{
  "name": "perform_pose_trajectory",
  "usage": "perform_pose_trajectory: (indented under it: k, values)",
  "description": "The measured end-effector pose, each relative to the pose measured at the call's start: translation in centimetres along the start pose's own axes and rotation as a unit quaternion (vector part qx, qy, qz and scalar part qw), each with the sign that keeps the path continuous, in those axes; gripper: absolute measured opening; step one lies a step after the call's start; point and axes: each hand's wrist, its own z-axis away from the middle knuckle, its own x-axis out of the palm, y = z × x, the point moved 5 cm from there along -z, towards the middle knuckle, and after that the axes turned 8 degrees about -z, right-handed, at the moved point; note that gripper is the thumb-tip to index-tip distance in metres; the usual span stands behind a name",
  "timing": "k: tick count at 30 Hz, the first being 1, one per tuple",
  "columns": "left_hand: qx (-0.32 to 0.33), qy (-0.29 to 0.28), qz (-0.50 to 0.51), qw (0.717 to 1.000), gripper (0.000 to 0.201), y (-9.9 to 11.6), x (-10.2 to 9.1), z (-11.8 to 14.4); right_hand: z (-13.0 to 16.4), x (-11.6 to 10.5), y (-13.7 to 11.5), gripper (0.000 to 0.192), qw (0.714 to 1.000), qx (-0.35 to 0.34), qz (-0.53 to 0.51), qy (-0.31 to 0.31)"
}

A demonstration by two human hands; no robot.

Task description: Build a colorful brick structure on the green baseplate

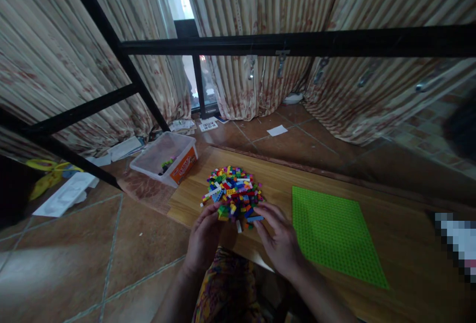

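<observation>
Both hands, left hand and right hand, rest loosely open at the near edge of the brick pile, fingertips touching it.

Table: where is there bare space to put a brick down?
Bare wood lies between the brick pile and the green baseplate, and behind the baseplate toward the table's far edge. It is crowded at the pile's near edge, where the left hand and right hand touch bricks.

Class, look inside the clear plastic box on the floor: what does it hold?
The clear plastic box holds a few small coloured bricks near its middle. Its orange label hides anything behind that wall.
</observation>
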Motion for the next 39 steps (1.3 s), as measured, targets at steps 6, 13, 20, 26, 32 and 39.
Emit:
perform_pose_trajectory:
  k: [6, 13, 20, 26, 32, 39]
  values:
    - [-0.101, -0.052, 0.028, 0.993, 0.023, -2.4, 4.0, 1.6, 0.4, 0.7, 0.0, 0.031, 0.954, 0.187, -0.235, -0.012]
    - [-0.080, -0.100, -0.113, 0.985, 0.034, -3.6, 7.2, 2.9, 2.4, -0.4, 1.8, 0.033, 0.873, 0.324, -0.350, 0.100]
    - [-0.123, -0.127, -0.160, 0.971, 0.037, -5.6, 7.7, 2.7, 4.1, -1.0, 3.5, 0.034, 0.812, 0.392, -0.411, 0.135]
    - [-0.132, -0.139, -0.183, 0.964, 0.035, -6.6, 7.6, 2.6, 4.9, -0.9, 4.4, 0.037, 0.804, 0.396, -0.423, 0.132]
    - [-0.090, -0.155, -0.253, 0.951, 0.033, -7.0, 7.6, 2.5, 4.4, -0.9, 4.3, 0.046, 0.869, 0.357, -0.335, 0.075]
    - [-0.142, -0.155, -0.265, 0.941, 0.039, -7.1, 7.8, 2.6, 4.7, -0.5, 4.6, 0.042, 0.868, 0.358, -0.325, 0.111]
